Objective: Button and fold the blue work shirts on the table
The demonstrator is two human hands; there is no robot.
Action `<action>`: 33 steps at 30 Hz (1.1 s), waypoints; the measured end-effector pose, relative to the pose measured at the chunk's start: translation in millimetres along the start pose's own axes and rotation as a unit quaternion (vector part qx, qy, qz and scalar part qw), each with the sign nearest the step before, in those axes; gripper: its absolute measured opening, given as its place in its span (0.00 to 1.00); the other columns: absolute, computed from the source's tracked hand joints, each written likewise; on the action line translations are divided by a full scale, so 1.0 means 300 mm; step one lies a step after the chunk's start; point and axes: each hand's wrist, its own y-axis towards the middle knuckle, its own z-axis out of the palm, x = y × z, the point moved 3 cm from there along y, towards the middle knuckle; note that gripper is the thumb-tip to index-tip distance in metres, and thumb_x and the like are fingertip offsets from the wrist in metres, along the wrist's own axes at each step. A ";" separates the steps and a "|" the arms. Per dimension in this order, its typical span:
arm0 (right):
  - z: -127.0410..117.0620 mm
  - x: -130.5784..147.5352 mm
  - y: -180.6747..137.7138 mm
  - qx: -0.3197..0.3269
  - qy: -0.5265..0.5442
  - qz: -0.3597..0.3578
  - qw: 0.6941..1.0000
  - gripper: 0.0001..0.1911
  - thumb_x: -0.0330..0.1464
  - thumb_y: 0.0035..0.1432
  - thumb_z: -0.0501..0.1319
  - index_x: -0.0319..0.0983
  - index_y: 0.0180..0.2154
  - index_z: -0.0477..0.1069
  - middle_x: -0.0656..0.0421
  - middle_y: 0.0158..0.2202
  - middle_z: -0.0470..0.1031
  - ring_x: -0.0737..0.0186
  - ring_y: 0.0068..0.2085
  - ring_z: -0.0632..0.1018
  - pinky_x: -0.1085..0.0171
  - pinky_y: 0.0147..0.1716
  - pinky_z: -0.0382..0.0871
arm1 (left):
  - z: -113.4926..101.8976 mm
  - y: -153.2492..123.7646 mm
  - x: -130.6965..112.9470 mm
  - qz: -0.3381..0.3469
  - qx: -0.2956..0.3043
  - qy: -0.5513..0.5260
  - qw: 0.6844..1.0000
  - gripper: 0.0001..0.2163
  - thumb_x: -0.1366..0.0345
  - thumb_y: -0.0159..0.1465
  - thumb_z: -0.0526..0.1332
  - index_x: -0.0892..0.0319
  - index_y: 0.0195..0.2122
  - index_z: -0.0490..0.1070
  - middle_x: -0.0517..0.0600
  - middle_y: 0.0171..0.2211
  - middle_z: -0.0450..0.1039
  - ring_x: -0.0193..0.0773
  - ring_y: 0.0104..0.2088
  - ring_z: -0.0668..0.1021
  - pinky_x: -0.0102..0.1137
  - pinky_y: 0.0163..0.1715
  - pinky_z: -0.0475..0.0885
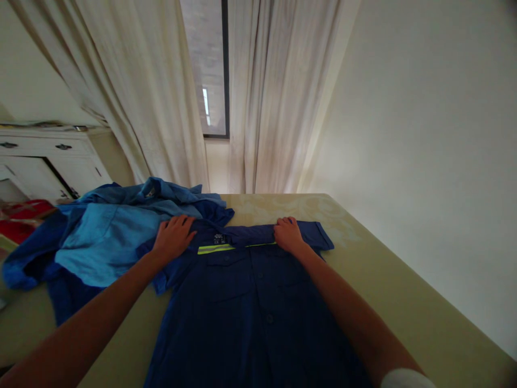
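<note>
Both hands (230,236) press flat on the navy shirt's (246,307) far end.

Bare table (388,280) lies open rightward; heaped light-blue clothes (100,237) crowd the left.

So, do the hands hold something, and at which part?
Nothing is lifted. Both hands lie flat on the dark blue shirt: left hand at its shoulder, right hand at the collar.

One dark blue shirt (250,302), one heap of lighter blue garments (109,237), two hands, left (174,235) and right (287,234), two curtains (153,91), one white cabinet (44,161)
</note>
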 end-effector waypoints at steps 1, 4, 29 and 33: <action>-0.012 0.038 0.013 -0.011 0.018 -0.008 1.000 0.15 0.30 0.68 0.56 0.38 0.50 0.79 0.45 0.52 0.77 0.48 0.56 0.73 0.51 0.61 0.57 | -0.016 -0.025 0.035 -0.030 0.004 0.001 1.000 0.23 0.56 0.71 0.54 0.62 0.61 0.70 0.65 0.58 0.72 0.61 0.57 0.72 0.51 0.53 0.67; -0.029 0.202 0.074 -0.047 0.142 -0.050 0.987 0.19 0.31 0.72 0.54 0.41 0.61 0.71 0.50 0.58 0.74 0.56 0.56 0.74 0.60 0.58 0.63 | -0.057 -0.133 0.121 -0.103 -0.002 0.006 0.995 0.27 0.49 0.69 0.52 0.64 0.59 0.70 0.66 0.55 0.73 0.63 0.56 0.73 0.52 0.53 0.69; 0.177 0.432 0.189 -0.122 0.716 0.027 0.686 0.46 0.60 0.72 0.33 0.37 0.44 0.80 0.51 0.34 0.82 0.55 0.36 0.81 0.58 0.41 0.75 | -0.173 -0.341 -0.277 0.118 0.055 -0.162 0.978 0.21 0.63 0.67 0.61 0.47 0.62 0.71 0.52 0.63 0.73 0.50 0.60 0.75 0.49 0.63 0.68; 0.171 0.443 0.186 -0.108 0.720 -0.027 0.685 0.36 0.62 0.64 0.57 0.38 0.51 0.77 0.54 0.34 0.81 0.56 0.36 0.81 0.59 0.40 0.74 | -0.048 -0.457 -0.252 0.052 0.055 -0.145 0.987 0.25 0.54 0.69 0.60 0.50 0.67 0.68 0.54 0.70 0.64 0.54 0.67 0.68 0.53 0.67 0.63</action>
